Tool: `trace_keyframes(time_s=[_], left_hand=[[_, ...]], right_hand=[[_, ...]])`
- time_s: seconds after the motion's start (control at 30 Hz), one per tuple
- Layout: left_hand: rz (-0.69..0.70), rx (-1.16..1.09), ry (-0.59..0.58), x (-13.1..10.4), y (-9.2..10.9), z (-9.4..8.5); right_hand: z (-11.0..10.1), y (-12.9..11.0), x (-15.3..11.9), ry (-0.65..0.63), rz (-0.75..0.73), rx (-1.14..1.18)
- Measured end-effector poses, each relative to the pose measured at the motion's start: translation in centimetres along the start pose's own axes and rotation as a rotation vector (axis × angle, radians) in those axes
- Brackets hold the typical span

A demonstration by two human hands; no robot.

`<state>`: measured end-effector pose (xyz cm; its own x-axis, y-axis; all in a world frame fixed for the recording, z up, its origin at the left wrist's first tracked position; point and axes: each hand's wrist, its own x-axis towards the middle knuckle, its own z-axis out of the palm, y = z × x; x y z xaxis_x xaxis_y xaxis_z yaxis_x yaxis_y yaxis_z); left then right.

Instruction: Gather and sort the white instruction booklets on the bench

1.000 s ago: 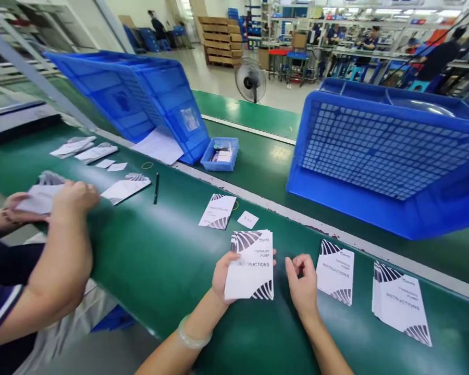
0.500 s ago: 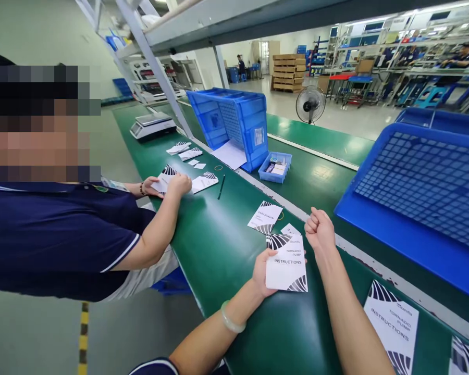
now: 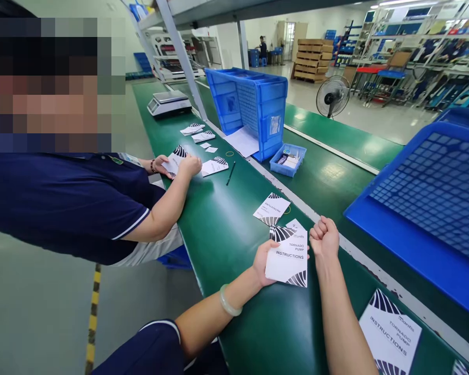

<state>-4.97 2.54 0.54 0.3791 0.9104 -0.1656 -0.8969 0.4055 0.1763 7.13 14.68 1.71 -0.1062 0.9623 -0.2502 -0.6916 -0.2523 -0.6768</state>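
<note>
Left hand [image 3: 262, 262], with a pale bangle at the wrist, grips the left edge of a white instruction booklet [image 3: 288, 258], thumb on top, holding it just over the green work surface [image 3: 226, 245]. The cover reads "TORNADO PUMP INSTRUCTIONS" and has black striped corners. Right hand [image 3: 324, 237] is curled into a closed fist just beside the booklet's upper right corner; whether anything is inside the fist cannot be told.

Near the right forearm, another booklet of the same kind [image 3: 391, 333] lies flat at the lower right. Just past the held booklet sit a small white slip [image 3: 296, 225] and a further booklet [image 3: 271, 209], turned the other way.

To the right, a large blue crate [image 3: 422, 208] lies tipped on its side. Farther along the surface, a co-worker in a dark blue shirt presses both hands [image 3: 180, 164] on a booklet, with a black pen [image 3: 230, 173] and more booklets [image 3: 214, 166] close by. Beyond these are a small blue tray [image 3: 288, 159], a second tilted blue crate [image 3: 250, 107], a weighing scale [image 3: 169, 102] and, across the aisle, a floor fan [image 3: 333, 96].
</note>
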Motion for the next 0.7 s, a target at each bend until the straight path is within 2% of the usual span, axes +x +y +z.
trace_keyframes(time_s=[0.17,0.33,0.5,0.7], left_hand=[[0.009,0.005,0.008,0.0,0.1,-0.3],[0.015,0.011,0.058,-0.1,0.3,-0.9],[0.053,0.028,-0.022,-0.3,0.7,-0.1],[0.134,0.069,0.011,-0.5,1.2,0.3]], right_hand=[[-1.9,1.8,-0.6,0.005,0.015,0.024],[-3.2,2.9,-1.4,-0.055,0.014,0.053],[-4.5,2.4,-2.7,-0.071,0.012,0.107],[-5.1,3.7,-4.7,-0.037,0.011,0.153]])
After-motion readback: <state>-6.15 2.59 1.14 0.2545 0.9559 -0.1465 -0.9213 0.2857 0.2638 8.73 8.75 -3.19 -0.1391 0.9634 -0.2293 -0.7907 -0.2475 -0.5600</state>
